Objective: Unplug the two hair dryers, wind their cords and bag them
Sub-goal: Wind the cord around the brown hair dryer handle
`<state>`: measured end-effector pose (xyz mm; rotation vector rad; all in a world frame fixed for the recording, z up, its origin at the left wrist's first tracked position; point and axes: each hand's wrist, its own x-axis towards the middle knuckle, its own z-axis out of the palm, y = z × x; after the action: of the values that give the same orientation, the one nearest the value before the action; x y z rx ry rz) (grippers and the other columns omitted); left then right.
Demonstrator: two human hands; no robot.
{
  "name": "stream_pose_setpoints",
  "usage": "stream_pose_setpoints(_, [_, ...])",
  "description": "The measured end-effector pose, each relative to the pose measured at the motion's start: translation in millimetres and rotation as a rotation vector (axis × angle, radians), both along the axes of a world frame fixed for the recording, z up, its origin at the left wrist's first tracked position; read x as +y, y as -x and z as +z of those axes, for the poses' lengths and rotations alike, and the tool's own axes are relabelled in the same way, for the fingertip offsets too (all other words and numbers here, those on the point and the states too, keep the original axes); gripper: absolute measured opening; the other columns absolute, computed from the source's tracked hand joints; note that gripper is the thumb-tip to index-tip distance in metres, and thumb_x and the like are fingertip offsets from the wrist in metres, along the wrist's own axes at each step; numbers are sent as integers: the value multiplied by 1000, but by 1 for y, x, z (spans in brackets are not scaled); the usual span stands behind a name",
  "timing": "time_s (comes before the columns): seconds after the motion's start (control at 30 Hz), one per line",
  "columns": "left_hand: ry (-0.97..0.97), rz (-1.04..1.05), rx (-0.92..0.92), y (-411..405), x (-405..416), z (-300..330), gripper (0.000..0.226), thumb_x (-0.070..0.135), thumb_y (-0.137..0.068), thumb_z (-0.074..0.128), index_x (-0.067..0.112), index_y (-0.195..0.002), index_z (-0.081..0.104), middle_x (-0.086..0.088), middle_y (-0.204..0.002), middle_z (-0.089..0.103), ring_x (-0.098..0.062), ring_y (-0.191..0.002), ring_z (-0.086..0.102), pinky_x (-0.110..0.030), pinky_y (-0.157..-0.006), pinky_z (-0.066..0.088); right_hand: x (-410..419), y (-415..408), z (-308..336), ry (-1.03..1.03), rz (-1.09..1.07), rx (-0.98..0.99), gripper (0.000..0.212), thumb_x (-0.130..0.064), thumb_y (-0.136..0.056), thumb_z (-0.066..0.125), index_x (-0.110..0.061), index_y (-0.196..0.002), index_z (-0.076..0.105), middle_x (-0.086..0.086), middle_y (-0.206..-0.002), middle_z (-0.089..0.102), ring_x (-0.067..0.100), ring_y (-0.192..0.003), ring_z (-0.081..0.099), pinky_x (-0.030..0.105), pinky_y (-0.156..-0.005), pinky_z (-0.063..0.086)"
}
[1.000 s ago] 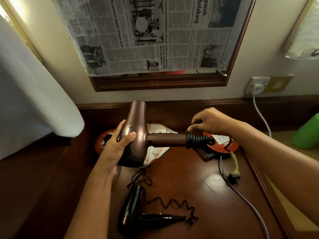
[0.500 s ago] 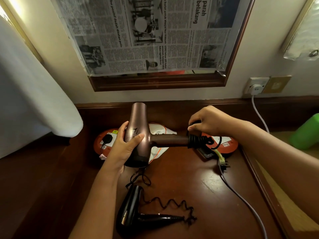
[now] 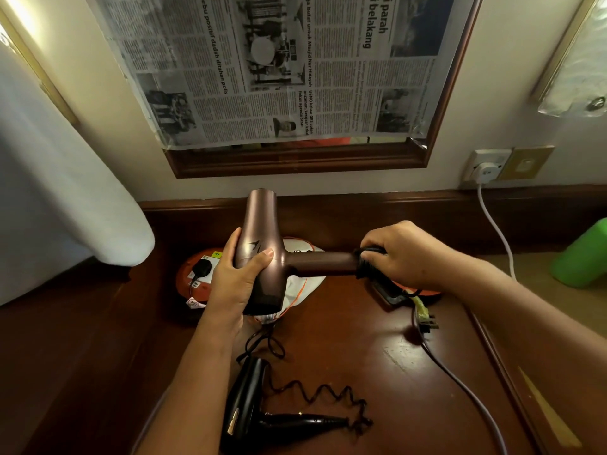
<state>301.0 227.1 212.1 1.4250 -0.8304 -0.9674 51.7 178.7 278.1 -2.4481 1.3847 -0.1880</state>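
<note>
My left hand point(image 3: 241, 280) grips the barrel of a bronze hair dryer point(image 3: 262, 238), held above the wooden desk with its handle pointing right. My right hand point(image 3: 400, 254) is closed over the handle's end, on the black cord point(image 3: 363, 267) wound around it. The cord's tail hangs down to a plug point(image 3: 425, 318) dangling just above the desk. A black hair dryer point(image 3: 249, 402) lies near the front edge, its curly cord point(image 3: 328, 394) stretched beside it and running to a black plug point(image 3: 201, 270) in an orange socket reel point(image 3: 187, 287). A white drawstring bag point(image 3: 303, 284) lies under the bronze dryer.
A second orange reel point(image 3: 423, 292) sits under my right wrist. A white cable point(image 3: 496, 228) runs from a wall socket point(image 3: 486, 165) down across the desk's right side. A green object point(image 3: 581, 257) stands at far right. White cloth point(image 3: 59, 198) overhangs the left.
My right hand has slid down over the wound cord at the handle's end. The dangling plug has swung lower and to the right. My left hand has kept its grip on the barrel.
</note>
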Motion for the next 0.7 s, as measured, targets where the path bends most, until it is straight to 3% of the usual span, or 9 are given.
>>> stream_pose_setpoints(0.1, [13,43,-6,1,-2,-1,76,16,-81,73,29,-146,37,17,-104,58,-4,-87,63,-18,-67,51,13,-4,-10,-45,-84,-121,11,-22,-95,51,-20,-96,62,-2,-77,60,11,-62,55,21,-51,39])
stream_pose_setpoints(0.2, [39,86,9,2,-1,-1,76,13,-81,73,28,-146,37,8,-112,59,-6,-89,63,-21,-73,52,24,-8,-23,-128,-203,-356,15,-12,-95,50,-22,-101,59,-5,-72,57,5,-56,49,13,-43,36])
stream_pose_setpoints(0.3, [60,124,31,4,-1,1,75,13,-81,73,29,-145,37,9,-109,59,-5,-86,63,-21,-71,52,33,-13,-36,-193,-283,-568,20,-6,-94,48,-21,-103,58,-5,-71,60,7,-56,51,18,-49,42])
stream_pose_setpoints(0.47, [68,175,98,6,2,2,77,15,-79,75,32,-144,38,11,-103,60,-12,-89,66,-31,-78,55,45,-23,-50,-299,-372,-904,14,-4,-96,49,-14,-99,58,5,-74,68,11,-58,59,25,-56,51])
stream_pose_setpoints(0.57, [66,192,135,4,3,2,76,15,-79,75,33,-144,39,10,-104,62,-14,-90,67,-35,-82,55,48,-23,-57,-330,-391,-974,12,-12,-96,52,-8,-90,62,7,-67,66,18,-53,58,29,-51,49])
stream_pose_setpoints(0.7, [63,205,149,3,3,2,76,15,-80,74,32,-145,39,12,-100,61,-10,-85,66,-27,-71,54,50,-23,-66,-329,-415,-925,34,-31,-96,51,-4,-77,61,5,-55,59,19,-44,51,26,-44,44])
